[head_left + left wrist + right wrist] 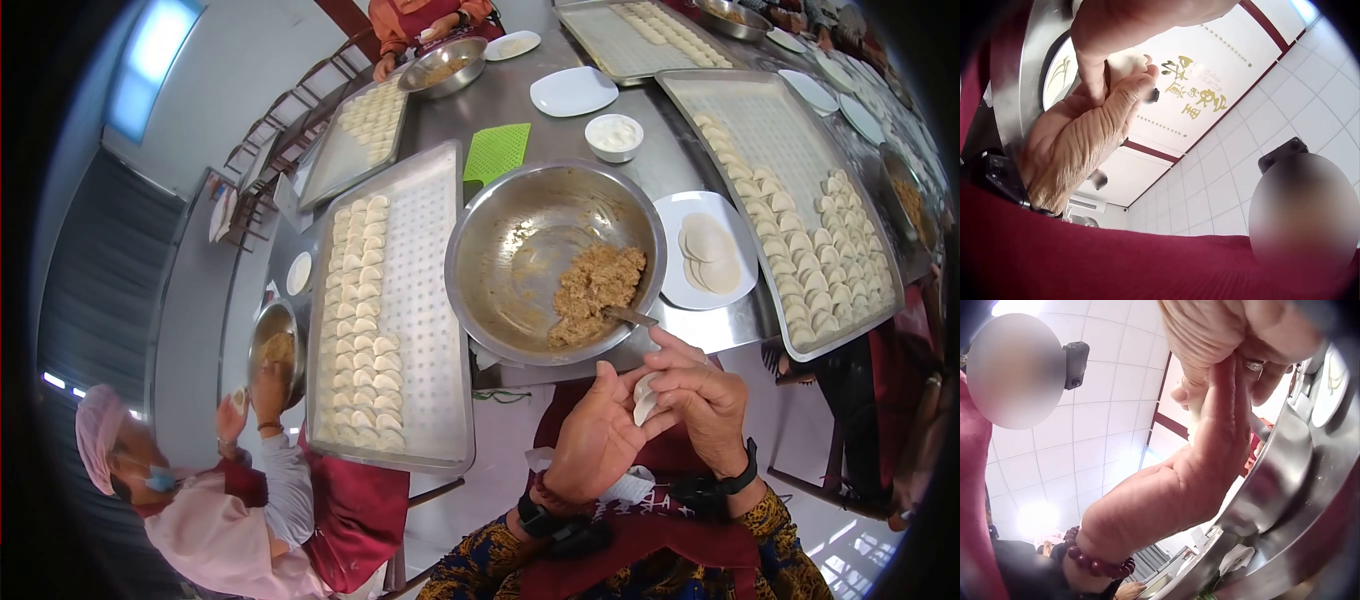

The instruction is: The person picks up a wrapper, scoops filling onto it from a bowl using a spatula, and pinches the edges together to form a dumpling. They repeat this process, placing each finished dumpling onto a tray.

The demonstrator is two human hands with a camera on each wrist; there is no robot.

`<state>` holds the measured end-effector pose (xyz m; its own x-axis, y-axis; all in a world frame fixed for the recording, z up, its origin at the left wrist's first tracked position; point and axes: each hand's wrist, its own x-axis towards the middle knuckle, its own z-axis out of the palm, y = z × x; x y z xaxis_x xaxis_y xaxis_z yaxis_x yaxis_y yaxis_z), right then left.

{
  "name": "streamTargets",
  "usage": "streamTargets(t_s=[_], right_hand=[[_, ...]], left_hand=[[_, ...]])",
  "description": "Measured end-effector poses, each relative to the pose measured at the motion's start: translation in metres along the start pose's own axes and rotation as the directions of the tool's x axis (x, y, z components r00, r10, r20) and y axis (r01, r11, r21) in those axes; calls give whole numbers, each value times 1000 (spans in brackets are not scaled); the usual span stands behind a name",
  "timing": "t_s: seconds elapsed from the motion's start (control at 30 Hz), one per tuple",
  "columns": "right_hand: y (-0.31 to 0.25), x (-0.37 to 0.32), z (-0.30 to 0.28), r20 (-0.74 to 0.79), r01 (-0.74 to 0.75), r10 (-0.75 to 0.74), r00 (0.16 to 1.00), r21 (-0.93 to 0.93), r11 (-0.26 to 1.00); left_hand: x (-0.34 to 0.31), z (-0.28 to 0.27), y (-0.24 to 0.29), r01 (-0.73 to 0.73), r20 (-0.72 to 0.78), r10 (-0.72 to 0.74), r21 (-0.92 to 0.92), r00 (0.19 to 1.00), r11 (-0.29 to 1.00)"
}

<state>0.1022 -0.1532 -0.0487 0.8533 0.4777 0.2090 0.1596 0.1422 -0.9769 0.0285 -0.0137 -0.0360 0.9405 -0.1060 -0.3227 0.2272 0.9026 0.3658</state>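
Observation:
A pale folded dumpling [645, 397] is held between both hands in front of the steel bowl. My left hand [598, 432] holds it from below at the fingers, its thumb beside the dumpling. From the other side, the bent fingers and thumb of my right hand [708, 400] pinch its edge. In the left wrist view, the dumpling [1125, 62] shows between the two hands' fingers. The right hand hides most of it in the right wrist view. Just beyond sits the large steel bowl [490, 290] with brown filling [590, 290] and a utensil handle [630, 316].
Trays of dumplings stand left [440, 400] and right [690, 92] of the bowl. A white plate [668, 212] bears round wrappers [712, 255]. Behind the bowl are a green perforated scraper [497, 150], a small white bowl [614, 150] and a white plate [573, 92]. A person [220, 520] works at left.

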Motion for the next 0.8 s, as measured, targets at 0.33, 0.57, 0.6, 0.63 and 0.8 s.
streamTargets(t_s=[0.33,0.57,0.6,0.63,0.8], right_hand=[[-4,0,5,-34,75,-82,996,-163,984],[7,-4,-4,33,131,-128,991,-124,984],[4,-3,-3,39,154,-150,988,-103,983],[4,-3,-5,55,182,-176,983,-136,974],[5,-5,-3,-48,127,-129,991,-38,991]], left_hand=[[-1,-2,-5,-19,-12,19,-49,1000,999],[0,-6,-9,-38,1,38,-52,999,998],[1,-7,-10,-37,5,37,-64,999,997],[-1,-2,-10,-34,-52,32,-54,998,998],[0,-10,-13,-93,5,95,-147,995,985]])
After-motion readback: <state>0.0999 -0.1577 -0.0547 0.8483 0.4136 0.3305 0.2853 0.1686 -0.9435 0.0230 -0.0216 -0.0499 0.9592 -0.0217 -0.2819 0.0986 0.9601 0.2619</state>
